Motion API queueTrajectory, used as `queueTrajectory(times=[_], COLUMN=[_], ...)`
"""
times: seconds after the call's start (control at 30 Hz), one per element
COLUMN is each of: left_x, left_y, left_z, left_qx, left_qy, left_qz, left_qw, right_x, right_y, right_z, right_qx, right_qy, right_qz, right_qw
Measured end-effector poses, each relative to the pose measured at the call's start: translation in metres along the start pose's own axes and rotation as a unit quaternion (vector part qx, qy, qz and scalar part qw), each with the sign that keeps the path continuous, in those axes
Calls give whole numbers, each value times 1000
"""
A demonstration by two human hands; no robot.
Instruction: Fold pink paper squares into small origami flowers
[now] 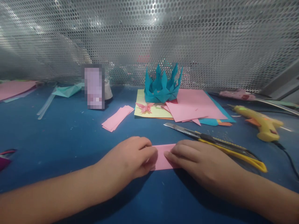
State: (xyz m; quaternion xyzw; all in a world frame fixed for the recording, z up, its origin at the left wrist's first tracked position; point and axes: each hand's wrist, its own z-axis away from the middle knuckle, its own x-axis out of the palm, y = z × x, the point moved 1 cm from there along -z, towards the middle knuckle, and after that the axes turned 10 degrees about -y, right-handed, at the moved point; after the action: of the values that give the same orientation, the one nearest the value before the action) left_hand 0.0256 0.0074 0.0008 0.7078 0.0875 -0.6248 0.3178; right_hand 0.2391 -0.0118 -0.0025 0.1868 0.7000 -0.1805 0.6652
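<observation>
Pink paper strip near, mid-scene on blue surface; left hand gripping left end; right hand over right end, cannot tell if pinching; yellow cutter just beyond.

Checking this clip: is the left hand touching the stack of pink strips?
Apart. The head view shows a band of blue table between the left hand and the stack.
</observation>
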Motion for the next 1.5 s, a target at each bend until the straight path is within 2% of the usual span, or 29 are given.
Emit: queueTrajectory(times=[0.17, 0.33, 0.47, 0.6, 0.67, 0.73, 0.87, 1.07, 1.2, 1.27, 1.4, 1.5], left_x=[4, 8, 11, 8, 6, 5, 7, 1, -6, -7, -4, -1], left_y=[0, -2, -3, 2, 5, 8, 11, 14, 13, 13, 12, 11], left_z=[-4, -4, -4, -3, -1, 2, 7, 6, 5, 5, 5, 6], left_qx=[16, 7, 6, -16, -23, -13, -21, -58, -95, -95, -71, -73], left_qy=[19, 9, 5, -14, -23, -10, 24, 31, 9, 8, 26, 47], left_qz=[-40, -37, -53, -99, -139, -192, -278, -320, -288, -245, -110, 8], left_qw=[999, 999, 999, 995, 990, 981, 960, 945, 953, 965, 991, 996], right_x=[3, 5, 1, -5, -6, -7, -4, -4, -7, -7, -6, -4], right_y=[0, 1, -3, -9, -11, -11, -8, 0, 2, 1, 1, 2], right_z=[1, -1, -4, -6, -5, -4, -2, -2, -2, -3, -4, -3], right_qx=[21, 38, 22, 17, 34, 56, 83, 113, 140, 134, 143, 152], right_qy=[-2, -3, -19, -8, -3, 0, 11, 62, 91, 84, 58, 80], right_qz=[-6, 51, 94, 159, 172, 180, 176, 108, 27, -4, -90, -132], right_qw=[1000, 998, 995, 987, 984, 982, 981, 986, 986, 987, 984, 976])
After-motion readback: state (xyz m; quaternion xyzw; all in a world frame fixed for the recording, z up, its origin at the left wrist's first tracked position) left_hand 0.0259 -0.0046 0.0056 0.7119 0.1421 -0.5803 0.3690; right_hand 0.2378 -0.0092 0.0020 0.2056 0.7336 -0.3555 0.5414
